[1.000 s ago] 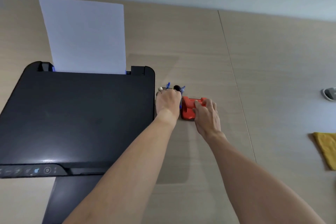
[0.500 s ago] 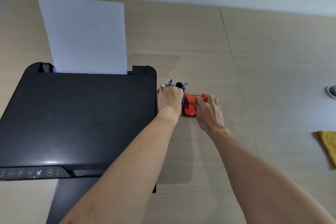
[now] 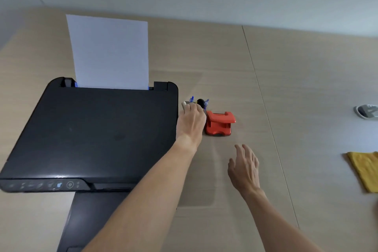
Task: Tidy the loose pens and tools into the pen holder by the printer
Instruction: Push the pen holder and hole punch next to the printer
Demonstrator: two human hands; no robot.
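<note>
The pen holder stands just right of the black printer (image 3: 92,129) and is almost wholly hidden behind my left hand (image 3: 191,122). Blue pens (image 3: 206,102) and a black-topped tool (image 3: 200,102) stick up out of it. My left hand is wrapped around the holder's near side. A red hole punch (image 3: 219,122) sits on the desk touching the holder's right side. My right hand (image 3: 244,168) hovers over the desk below the punch, fingers spread, holding nothing.
A white sheet (image 3: 110,51) stands in the printer's rear feed. A yellow cloth (image 3: 366,170) lies at the right edge, with a grey object (image 3: 367,111) above it. The wooden desk (image 3: 286,88) meets a pale wall behind.
My right hand has let go of the red hole punch and drawn back toward me. My left hand stays on the pen holder.
</note>
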